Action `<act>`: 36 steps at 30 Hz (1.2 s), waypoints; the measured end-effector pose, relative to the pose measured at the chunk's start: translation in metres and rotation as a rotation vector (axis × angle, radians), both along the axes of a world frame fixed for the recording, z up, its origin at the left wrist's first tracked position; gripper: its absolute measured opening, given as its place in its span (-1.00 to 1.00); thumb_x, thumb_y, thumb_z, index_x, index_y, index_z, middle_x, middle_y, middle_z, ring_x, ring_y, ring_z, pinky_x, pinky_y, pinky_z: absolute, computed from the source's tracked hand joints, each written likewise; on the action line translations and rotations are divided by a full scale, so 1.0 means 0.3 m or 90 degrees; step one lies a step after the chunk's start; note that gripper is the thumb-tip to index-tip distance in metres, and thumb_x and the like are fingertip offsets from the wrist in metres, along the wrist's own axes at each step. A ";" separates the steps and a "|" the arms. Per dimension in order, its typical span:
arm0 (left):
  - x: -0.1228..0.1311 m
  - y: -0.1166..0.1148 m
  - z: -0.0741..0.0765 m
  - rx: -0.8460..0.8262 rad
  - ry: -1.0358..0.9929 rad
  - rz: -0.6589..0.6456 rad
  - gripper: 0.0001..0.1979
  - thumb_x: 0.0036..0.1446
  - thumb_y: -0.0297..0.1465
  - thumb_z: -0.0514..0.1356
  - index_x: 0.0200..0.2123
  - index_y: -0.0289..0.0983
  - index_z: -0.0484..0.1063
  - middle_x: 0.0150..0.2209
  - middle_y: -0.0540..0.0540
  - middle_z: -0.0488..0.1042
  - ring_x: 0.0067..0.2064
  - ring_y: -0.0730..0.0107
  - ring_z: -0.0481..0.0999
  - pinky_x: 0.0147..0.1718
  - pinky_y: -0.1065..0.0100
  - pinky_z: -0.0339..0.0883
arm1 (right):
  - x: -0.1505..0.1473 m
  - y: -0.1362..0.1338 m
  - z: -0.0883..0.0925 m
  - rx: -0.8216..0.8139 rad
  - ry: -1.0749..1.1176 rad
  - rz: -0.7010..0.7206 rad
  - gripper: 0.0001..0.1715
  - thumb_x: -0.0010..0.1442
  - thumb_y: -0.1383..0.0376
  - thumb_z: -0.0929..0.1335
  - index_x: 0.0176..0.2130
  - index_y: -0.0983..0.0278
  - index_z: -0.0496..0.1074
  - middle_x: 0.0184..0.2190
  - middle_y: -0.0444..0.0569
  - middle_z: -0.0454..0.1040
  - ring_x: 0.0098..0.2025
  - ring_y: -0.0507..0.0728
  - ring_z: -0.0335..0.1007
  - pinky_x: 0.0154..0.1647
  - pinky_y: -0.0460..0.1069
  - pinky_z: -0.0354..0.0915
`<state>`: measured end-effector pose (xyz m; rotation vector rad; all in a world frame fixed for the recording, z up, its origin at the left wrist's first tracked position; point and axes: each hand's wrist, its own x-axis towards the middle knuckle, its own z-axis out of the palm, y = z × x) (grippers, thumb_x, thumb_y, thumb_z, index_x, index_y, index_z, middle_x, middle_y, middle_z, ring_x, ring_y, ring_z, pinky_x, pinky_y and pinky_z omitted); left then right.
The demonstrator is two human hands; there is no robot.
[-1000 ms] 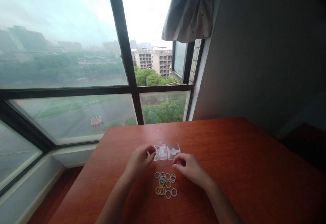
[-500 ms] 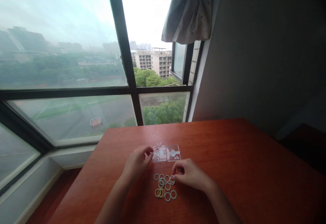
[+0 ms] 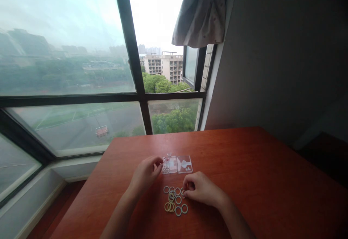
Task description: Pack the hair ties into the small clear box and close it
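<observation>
A clear plastic box [image 3: 173,169] lies on the table with its lid [image 3: 185,164] folded open to the right. Some small rings [image 3: 166,168] show in its left part. My left hand [image 3: 149,172] is closed, its thumb and fingertips at the box's left edge. Nearer to me are several loose rings, pale grey-green ones [image 3: 178,200] and yellowish ones [image 3: 168,206], some overlapping. The fingers of my right hand [image 3: 199,188] are pinched on a pale ring [image 3: 182,193] at the group's upper right, partly hidden by the fingertips.
The reddish-brown wooden table [image 3: 231,159] runs up to the window frame [image 3: 141,95]. A gathered curtain [image 3: 201,14] hangs at the upper right of the window, beside a dark grey wall [image 3: 272,68].
My right hand has shifted slightly left, and its fingertips have closed in over the upper-right ring. My left hand stays at the box edge.
</observation>
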<state>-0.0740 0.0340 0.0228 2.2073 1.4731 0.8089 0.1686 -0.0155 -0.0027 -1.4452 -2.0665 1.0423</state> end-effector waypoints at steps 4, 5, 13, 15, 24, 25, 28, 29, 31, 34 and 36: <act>0.000 -0.001 0.002 -0.001 -0.005 0.004 -0.83 0.10 -0.35 0.12 -0.36 -0.25 0.50 -0.46 -0.03 0.51 -0.44 0.40 0.41 -0.46 0.44 0.20 | 0.004 0.001 -0.004 -0.011 -0.001 0.003 -0.90 -0.06 0.37 0.42 -0.41 0.27 0.56 -0.55 -0.17 0.47 -0.51 -0.01 0.29 -0.52 -0.16 0.08; -0.001 -0.001 0.002 -0.001 -0.002 0.004 -0.83 0.11 -0.35 0.11 -0.36 -0.25 0.50 -0.46 -0.02 0.50 -0.45 0.40 0.40 -0.46 0.44 0.20 | 0.005 0.002 -0.002 -0.015 0.010 0.004 -0.90 -0.05 0.37 0.42 -0.41 0.28 0.55 -0.55 -0.17 0.46 -0.52 -0.02 0.28 -0.53 -0.16 0.08; 0.044 -0.015 0.015 -0.005 -0.065 -0.046 -0.83 0.13 -0.35 0.13 -0.35 -0.27 0.50 -0.48 -0.02 0.48 -0.48 0.46 0.36 -0.47 0.46 0.21 | -0.009 0.028 0.029 0.033 0.203 -0.111 -0.89 0.03 0.28 0.41 -0.41 0.31 0.48 -0.57 -0.19 0.33 -0.49 -0.01 0.18 -0.49 -0.14 0.08; 0.071 -0.029 0.028 -0.024 -0.100 -0.069 -0.84 0.13 -0.35 0.14 -0.37 -0.27 0.50 -0.49 -0.01 0.46 -0.49 0.48 0.34 -0.48 0.48 0.20 | -0.009 0.037 0.023 0.043 0.213 -0.145 -0.89 0.03 0.28 0.41 -0.41 0.31 0.47 -0.58 -0.20 0.30 -0.50 -0.01 0.16 -0.49 -0.13 0.06; 0.159 -0.081 0.051 -0.088 -0.175 -0.149 -0.87 0.10 -0.38 0.19 -0.41 -0.30 0.51 -0.50 0.00 0.43 -0.52 0.54 0.27 -0.53 0.51 0.15 | -0.017 0.049 0.004 0.008 0.289 -0.170 -0.84 0.01 0.24 0.41 -0.43 0.31 0.43 -0.60 -0.22 0.22 -0.53 -0.02 0.09 -0.54 -0.12 0.01; 0.161 -0.080 0.046 -0.089 -0.177 -0.151 -0.88 0.09 -0.40 0.19 -0.43 -0.30 0.50 -0.50 0.00 0.43 -0.51 0.54 0.27 -0.53 0.51 0.15 | -0.018 0.049 0.004 0.007 0.294 -0.169 -0.83 0.01 0.24 0.41 -0.43 0.31 0.43 -0.61 -0.22 0.22 -0.53 -0.02 0.09 -0.54 -0.12 0.00; 0.165 -0.077 0.028 -0.091 -0.187 -0.154 -0.89 0.07 -0.44 0.18 -0.45 -0.30 0.49 -0.50 -0.01 0.43 -0.50 0.54 0.29 -0.52 0.52 0.16 | -0.020 0.050 -0.001 0.008 0.301 -0.171 -0.84 0.02 0.25 0.41 -0.42 0.31 0.43 -0.60 -0.22 0.22 -0.53 -0.02 0.08 -0.53 -0.12 0.01; 0.165 -0.076 0.023 -0.092 -0.189 -0.155 -0.89 0.07 -0.45 0.17 -0.44 -0.30 0.49 -0.50 -0.01 0.43 -0.50 0.54 0.29 -0.52 0.52 0.16 | -0.021 0.049 -0.003 0.007 0.303 -0.171 -0.85 0.02 0.25 0.41 -0.42 0.31 0.43 -0.60 -0.22 0.22 -0.52 -0.02 0.09 -0.53 -0.12 0.01; 0.168 -0.077 0.016 -0.092 -0.193 -0.156 -0.89 0.07 -0.46 0.17 -0.44 -0.31 0.49 -0.50 0.00 0.43 -0.49 0.54 0.29 -0.52 0.53 0.16 | -0.024 0.049 -0.006 0.004 0.307 -0.169 -0.85 0.02 0.26 0.42 -0.41 0.31 0.43 -0.60 -0.22 0.22 -0.52 -0.02 0.09 -0.52 -0.12 0.03; 0.168 -0.080 0.017 -0.091 -0.193 -0.156 -0.90 0.06 -0.47 0.16 -0.45 -0.31 0.47 -0.51 0.00 0.42 -0.50 0.54 0.29 -0.52 0.53 0.16 | -0.027 0.046 -0.003 -0.002 0.319 -0.158 -0.85 0.03 0.25 0.42 -0.40 0.31 0.44 -0.59 -0.22 0.22 -0.52 -0.02 0.09 -0.51 -0.12 0.03; 0.159 -0.078 0.026 -0.085 -0.187 -0.149 -0.90 0.06 -0.46 0.16 -0.45 -0.31 0.46 -0.53 0.01 0.40 -0.51 0.54 0.29 -0.52 0.52 0.15 | -0.026 0.045 0.001 -0.001 0.327 -0.162 -0.85 0.03 0.26 0.42 -0.38 0.31 0.44 -0.59 -0.23 0.21 -0.52 -0.02 0.09 -0.52 -0.13 0.02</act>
